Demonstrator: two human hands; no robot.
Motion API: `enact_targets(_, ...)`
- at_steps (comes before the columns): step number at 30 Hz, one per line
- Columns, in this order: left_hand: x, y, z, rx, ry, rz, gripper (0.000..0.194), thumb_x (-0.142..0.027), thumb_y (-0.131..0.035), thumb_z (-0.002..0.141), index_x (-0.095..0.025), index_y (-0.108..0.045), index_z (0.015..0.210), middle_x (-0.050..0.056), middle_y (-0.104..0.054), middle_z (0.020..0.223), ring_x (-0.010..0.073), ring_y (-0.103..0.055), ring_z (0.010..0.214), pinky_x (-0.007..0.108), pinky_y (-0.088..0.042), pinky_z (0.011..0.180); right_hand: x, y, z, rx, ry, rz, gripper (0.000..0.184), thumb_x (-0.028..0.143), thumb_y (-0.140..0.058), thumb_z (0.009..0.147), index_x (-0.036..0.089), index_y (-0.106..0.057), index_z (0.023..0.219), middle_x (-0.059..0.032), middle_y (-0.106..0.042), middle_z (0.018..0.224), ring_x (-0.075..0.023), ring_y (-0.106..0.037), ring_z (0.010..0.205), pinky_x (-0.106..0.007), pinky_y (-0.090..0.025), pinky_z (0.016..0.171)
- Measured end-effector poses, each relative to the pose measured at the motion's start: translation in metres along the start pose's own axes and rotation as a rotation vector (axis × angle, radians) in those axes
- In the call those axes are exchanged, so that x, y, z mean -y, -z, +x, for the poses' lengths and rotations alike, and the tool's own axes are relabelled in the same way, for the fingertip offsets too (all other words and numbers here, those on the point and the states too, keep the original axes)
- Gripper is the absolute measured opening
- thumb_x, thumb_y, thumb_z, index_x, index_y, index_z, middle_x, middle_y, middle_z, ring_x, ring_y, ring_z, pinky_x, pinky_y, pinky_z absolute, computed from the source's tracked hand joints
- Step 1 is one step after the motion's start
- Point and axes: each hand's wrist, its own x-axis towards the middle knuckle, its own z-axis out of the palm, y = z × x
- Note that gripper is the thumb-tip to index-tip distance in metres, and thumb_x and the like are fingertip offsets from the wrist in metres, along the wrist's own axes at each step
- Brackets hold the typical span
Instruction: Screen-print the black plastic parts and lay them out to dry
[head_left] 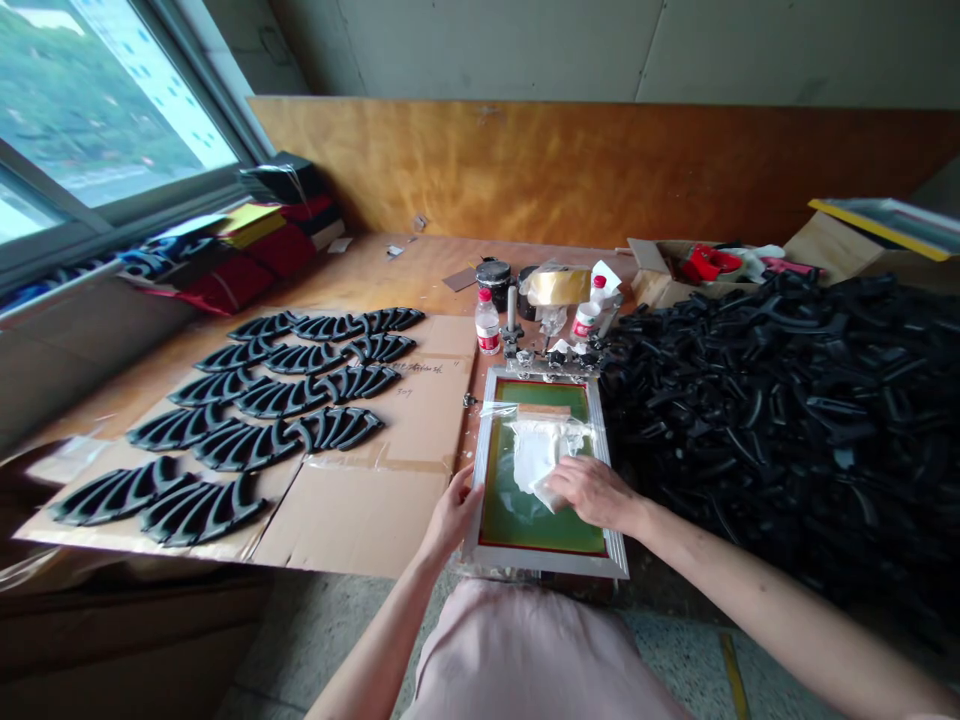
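A silk-screen frame (616, 540) with a metal border and green mesh lies in front of me, clamped at its far end. My left hand (454, 515) is at the frame's left side, thumb and fingers closed about its edge. Over the mesh, my right hand (592, 492) pinches a crumpled white cloth (553, 488) against the surface; its fingertips are partly hidden. White ink (529, 455) spreads on the mesh beside the cloth. A squeegee with a wooden top (544, 411) rests at the far part of the screen.
Rows of black ribbed plastic parts (285, 390) lie on cardboard (352, 515) to the left. A large heap of black parts (780, 420) fills the right. Behind the frame stand a red-capped bottle (487, 325), a dark jar (493, 280) and the metal clamp (555, 365).
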Motion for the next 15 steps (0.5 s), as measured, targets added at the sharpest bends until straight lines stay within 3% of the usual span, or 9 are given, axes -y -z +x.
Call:
enact_targets(5, 0.001, 0.001, 0.001, 0.045, -0.023, -0.021, 0.068, -0.058, -0.057, 0.083, -0.017, -0.05, 0.136, 0.001, -0.063, 0.075, 0.0156, -0.059, 0.066, 0.024, -0.044, 0.058, 0.001, -0.013, 0.008, -0.122, -0.147, -0.079, 0.019, 0.009, -0.05, 0.088, 0.018, -0.067, 0.092, -0.0058, -0.067, 0.088, -0.0206, -0.056, 0.085, -0.031, -0.04, 0.071)
enact_targets(9, 0.001, 0.001, 0.002, 0.037, -0.008, -0.009, 0.068, -0.058, -0.058, 0.082, -0.016, -0.051, 0.134, 0.001, -0.063, 0.075, 0.0155, -0.06, 0.066, 0.024, -0.043, 0.057, 0.015, -0.03, -0.006, -0.124, -0.077, -0.074, 0.02, 0.01, -0.051, 0.089, 0.016, -0.067, 0.099, -0.0065, -0.068, 0.094, -0.0207, -0.059, 0.085, -0.031, -0.043, 0.07)
enact_targets(12, -0.011, 0.002, -0.002, 0.023, 0.014, -0.004, 0.07, -0.059, -0.06, 0.079, -0.015, -0.052, 0.133, 0.001, -0.064, 0.073, 0.0158, -0.06, 0.065, 0.024, -0.044, 0.056, 0.01, -0.017, 0.006, -0.135, -0.144, 0.027, 0.014, 0.019, -0.061, 0.088, 0.021, -0.068, 0.1, -0.0029, -0.069, 0.091, -0.0197, -0.061, 0.084, -0.029, -0.046, 0.072)
enact_targets(15, -0.04, 0.008, -0.014, 0.045, 0.036, -0.059, 0.08, -0.059, -0.065, 0.075, -0.017, -0.046, 0.14, 0.0, -0.065, 0.073, 0.0163, -0.061, 0.064, 0.024, -0.045, 0.056, -0.011, 0.015, 0.037, -0.236, -0.31, 0.065, 0.038, 0.028, -0.067, 0.087, 0.026, -0.061, 0.125, -0.0028, -0.07, 0.101, -0.0197, -0.063, 0.089, -0.029, -0.048, 0.078)
